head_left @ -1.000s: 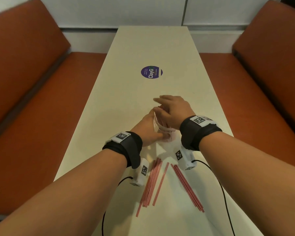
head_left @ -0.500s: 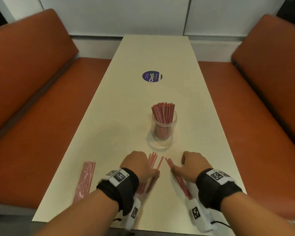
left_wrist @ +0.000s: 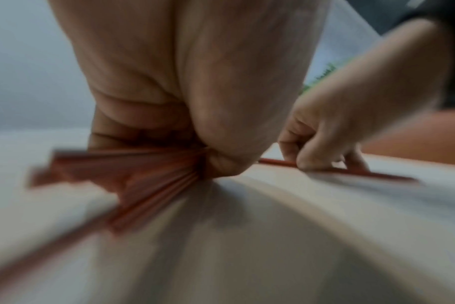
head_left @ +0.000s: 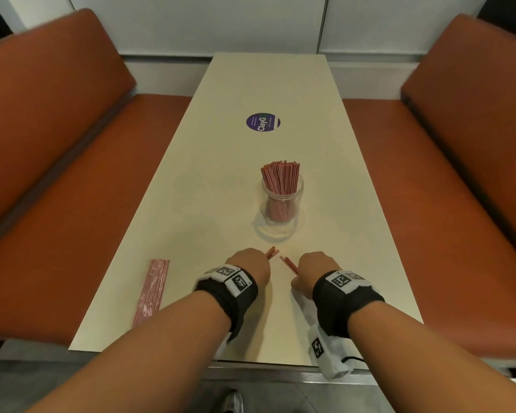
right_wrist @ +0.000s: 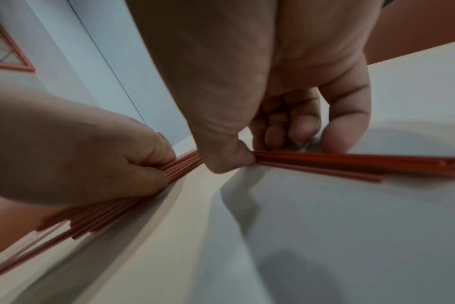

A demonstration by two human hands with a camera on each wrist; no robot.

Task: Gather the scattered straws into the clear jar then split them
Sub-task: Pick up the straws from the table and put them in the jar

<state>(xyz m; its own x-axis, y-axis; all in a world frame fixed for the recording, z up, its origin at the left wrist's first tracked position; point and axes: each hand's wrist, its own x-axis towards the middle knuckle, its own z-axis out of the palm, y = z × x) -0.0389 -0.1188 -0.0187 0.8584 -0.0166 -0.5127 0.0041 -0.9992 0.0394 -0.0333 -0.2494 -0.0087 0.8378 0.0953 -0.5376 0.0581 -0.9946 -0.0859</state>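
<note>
A clear jar (head_left: 282, 201) stands upright mid-table, packed with red straws (head_left: 280, 177). Nearer the front edge, my left hand (head_left: 248, 263) grips a bunch of red straws (left_wrist: 133, 174) lying on the table; their tips (head_left: 271, 251) stick out past the knuckles. My right hand (head_left: 310, 268) pinches a second bunch of straws (right_wrist: 351, 162) against the tabletop, with ends (head_left: 288, 263) showing toward the left hand. In the right wrist view the left hand (right_wrist: 91, 156) curls over its straws (right_wrist: 133, 197). A wrapped pink bundle of straws (head_left: 152, 289) lies at the table's left front.
The cream table (head_left: 251, 84) runs long and narrow away from me, with a purple round sticker (head_left: 262, 122) beyond the jar. Orange bench seats (head_left: 81, 204) flank both sides. The table's front edge (head_left: 251, 357) is just under my forearms.
Both hands left the jar, dropped to the loose straws near the front edge and closed on a bunch each. The head view has pulled back and now shows the wrapped bundle.
</note>
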